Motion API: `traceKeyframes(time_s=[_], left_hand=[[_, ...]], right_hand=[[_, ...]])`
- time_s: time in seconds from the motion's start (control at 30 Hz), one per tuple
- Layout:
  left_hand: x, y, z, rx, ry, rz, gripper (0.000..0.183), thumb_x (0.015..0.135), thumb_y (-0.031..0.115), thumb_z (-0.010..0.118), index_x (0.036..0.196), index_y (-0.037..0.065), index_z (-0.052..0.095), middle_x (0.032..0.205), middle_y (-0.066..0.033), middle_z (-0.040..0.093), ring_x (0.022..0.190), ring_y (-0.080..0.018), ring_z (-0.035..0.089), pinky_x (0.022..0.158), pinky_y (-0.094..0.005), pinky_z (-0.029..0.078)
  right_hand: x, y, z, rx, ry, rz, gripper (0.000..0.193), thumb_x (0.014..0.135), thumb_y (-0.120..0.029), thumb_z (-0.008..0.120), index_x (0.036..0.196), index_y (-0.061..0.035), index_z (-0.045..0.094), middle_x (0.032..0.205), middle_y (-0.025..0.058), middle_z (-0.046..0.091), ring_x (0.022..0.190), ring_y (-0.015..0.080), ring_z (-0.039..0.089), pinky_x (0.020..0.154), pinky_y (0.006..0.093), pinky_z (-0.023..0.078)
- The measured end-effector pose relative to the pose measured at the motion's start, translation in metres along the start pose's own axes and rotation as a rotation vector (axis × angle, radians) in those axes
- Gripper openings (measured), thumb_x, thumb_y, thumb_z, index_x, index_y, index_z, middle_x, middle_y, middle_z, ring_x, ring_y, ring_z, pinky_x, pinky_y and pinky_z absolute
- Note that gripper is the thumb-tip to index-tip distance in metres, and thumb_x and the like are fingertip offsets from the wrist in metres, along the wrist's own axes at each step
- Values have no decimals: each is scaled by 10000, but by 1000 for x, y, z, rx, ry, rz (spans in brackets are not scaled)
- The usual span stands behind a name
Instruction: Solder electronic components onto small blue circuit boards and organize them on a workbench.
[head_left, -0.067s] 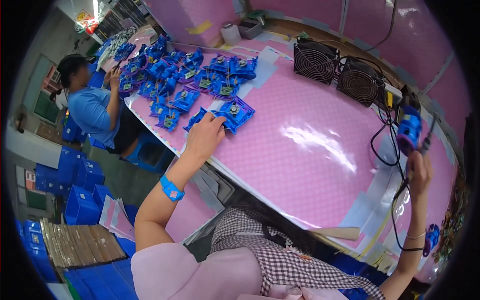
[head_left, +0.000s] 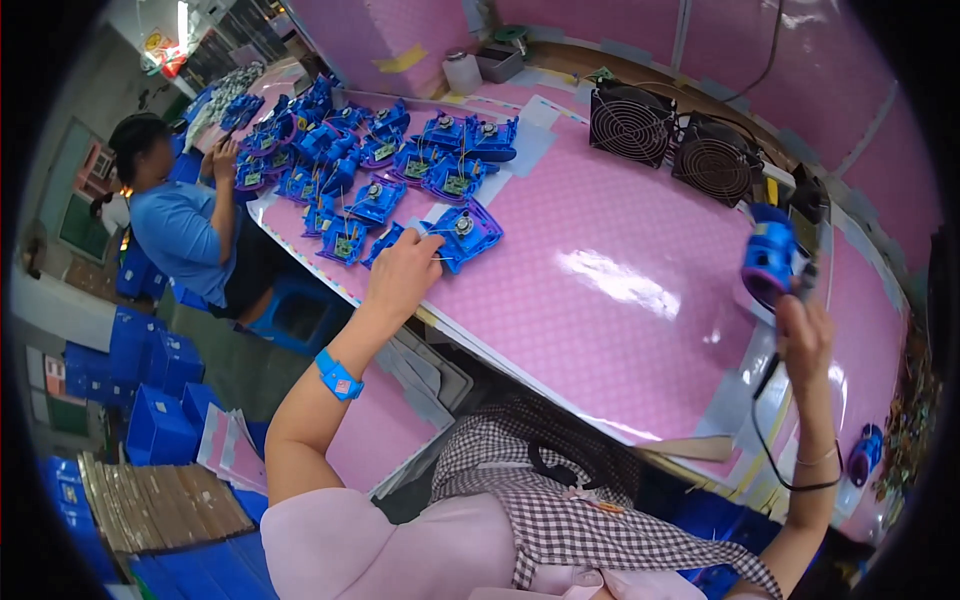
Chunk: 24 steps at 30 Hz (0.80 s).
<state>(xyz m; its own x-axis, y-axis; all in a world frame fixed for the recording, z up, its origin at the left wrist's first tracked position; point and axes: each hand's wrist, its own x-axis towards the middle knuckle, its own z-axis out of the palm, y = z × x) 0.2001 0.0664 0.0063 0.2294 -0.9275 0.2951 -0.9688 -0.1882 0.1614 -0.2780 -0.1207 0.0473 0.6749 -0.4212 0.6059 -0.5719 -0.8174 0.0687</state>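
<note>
My left hand [head_left: 402, 272] is closed at the near left edge of an open blue plastic housing [head_left: 468, 236], which has a round metal part and thin wires. What its fingertips pinch is partly hidden. My right hand [head_left: 806, 335], raised at the right, is closed round a slim corded tool [head_left: 810, 276], probably a soldering iron, blurred by motion. Against the same fingers is a blue and purple plastic piece [head_left: 768, 258]. More blue housings [head_left: 375, 200] with green circuit boards and wires lie in a crowd beyond my left hand.
Two black fans [head_left: 632, 122] stand at the back of the pink-covered table [head_left: 580, 350]. A dark cable [head_left: 765, 440] loops below my right hand. Another blue piece [head_left: 864, 455] lies far right. A person in blue [head_left: 180, 225] works at the left. A white jar [head_left: 462, 72] stands behind.
My right hand has swung left and slightly nearer, with the blue and purple piece and the corded tool. My left hand stays at the housing, almost unmoved.
</note>
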Motion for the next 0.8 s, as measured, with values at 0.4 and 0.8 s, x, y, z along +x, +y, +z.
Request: traceKeyframes(time_s=[0.4, 0.8], left_hand=[[-12, -33, -27, -109, 156, -18, 338, 787, 50, 654, 1124, 58, 636, 942, -168, 563, 851, -335, 579, 743, -379, 475], [-10, 163, 35, -951, -22, 59, 212, 786, 170, 721, 863, -18, 663, 745, -63, 616, 645, -154, 533, 588, -280, 407]], right_hand=[[31, -109, 26, 30, -95, -17, 189, 712, -141, 730, 727, -104, 546, 867, 64, 672, 697, 226, 567, 599, 343, 437], [5, -136, 13, 267, 163, 300, 320, 692, -91, 792, 708, -45, 475, 1023, 162, 685, 834, 266, 650, 633, 349, 506]])
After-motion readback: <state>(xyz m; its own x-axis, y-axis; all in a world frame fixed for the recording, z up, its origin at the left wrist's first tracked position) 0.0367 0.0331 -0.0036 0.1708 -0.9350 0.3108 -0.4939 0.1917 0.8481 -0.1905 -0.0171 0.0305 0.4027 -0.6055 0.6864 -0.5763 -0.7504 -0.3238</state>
